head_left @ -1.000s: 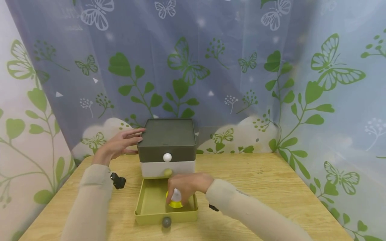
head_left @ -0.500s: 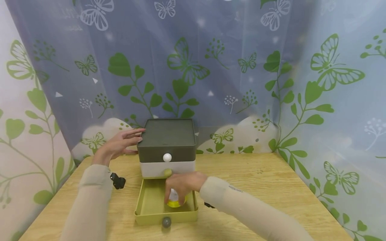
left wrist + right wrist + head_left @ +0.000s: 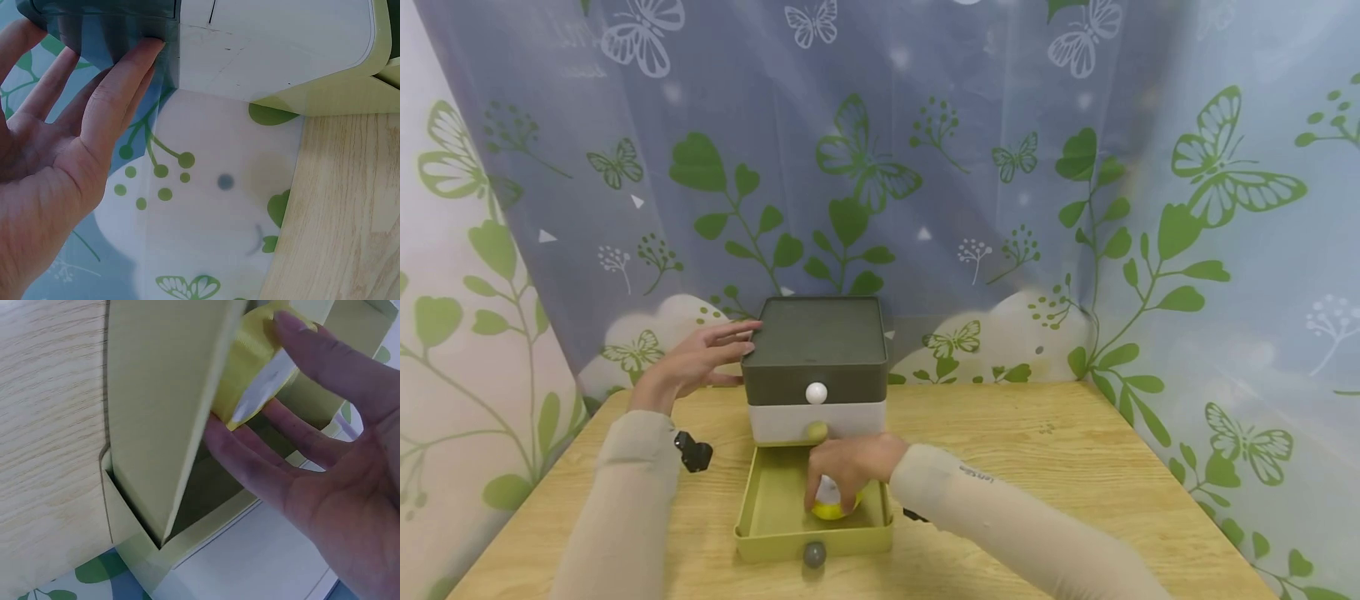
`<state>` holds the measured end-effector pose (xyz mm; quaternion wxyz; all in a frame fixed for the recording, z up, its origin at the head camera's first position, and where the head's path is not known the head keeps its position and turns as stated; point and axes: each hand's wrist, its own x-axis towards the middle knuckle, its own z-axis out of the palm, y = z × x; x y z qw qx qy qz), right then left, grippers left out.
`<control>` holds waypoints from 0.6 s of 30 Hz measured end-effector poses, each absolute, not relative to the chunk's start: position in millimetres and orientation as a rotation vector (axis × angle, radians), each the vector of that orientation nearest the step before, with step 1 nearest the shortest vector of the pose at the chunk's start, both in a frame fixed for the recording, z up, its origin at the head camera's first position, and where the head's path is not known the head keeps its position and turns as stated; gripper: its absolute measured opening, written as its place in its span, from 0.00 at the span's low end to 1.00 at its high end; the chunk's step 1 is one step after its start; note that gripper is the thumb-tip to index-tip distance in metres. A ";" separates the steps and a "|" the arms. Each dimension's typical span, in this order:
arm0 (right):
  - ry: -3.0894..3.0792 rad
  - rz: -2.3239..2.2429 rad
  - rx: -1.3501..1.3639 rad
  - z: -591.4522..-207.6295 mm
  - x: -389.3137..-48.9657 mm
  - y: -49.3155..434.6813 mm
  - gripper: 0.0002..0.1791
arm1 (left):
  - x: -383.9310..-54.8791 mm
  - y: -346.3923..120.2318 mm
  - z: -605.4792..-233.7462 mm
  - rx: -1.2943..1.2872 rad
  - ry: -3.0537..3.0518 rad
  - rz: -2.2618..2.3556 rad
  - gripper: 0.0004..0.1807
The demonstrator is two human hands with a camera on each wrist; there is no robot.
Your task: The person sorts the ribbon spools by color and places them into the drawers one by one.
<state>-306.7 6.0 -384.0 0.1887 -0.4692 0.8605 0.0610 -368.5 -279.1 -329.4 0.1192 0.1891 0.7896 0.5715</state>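
A small drawer box with a dark green top (image 3: 820, 333) and a white middle tier (image 3: 775, 422) stands on the table. Its bottom yellow-green drawer (image 3: 775, 504) is pulled out. Inside that drawer my right hand (image 3: 844, 468) holds what looks like a roll of yellow ribbon (image 3: 829, 510) with a white face, thumb and fingers on its rim. In the right wrist view the roll (image 3: 253, 369) sits by the drawer wall (image 3: 165, 412). My left hand (image 3: 703, 358) rests its extended fingertips on the dark tier's left side; the left wrist view shows its fingers (image 3: 103, 106) there.
Round knobs stick out in front: a white one (image 3: 816, 392), a yellow-green one (image 3: 817, 430) and a grey one (image 3: 814, 553). Wooden table (image 3: 1037, 467) surrounds the box. A butterfly-and-leaf printed curtain (image 3: 970, 208) hangs behind and at both sides.
My right hand has shifted slightly left with the ribbon roll, which has tipped flatter and sits a little lower in the drawer. My left hand has stayed in place.
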 end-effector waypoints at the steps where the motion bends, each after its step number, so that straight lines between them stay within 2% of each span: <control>1: 2.426 0.181 -1.313 -384.8 -307.1 6.2 0.32 | -368.5 -279.1 -329.4 0.554 2.307 1.672 0.37; 18: 2.416 0.199 -1.358 -388.3 -310.7 8.4 0.40 | -368.4 -277.8 -328.5 0.556 2.309 1.673 0.37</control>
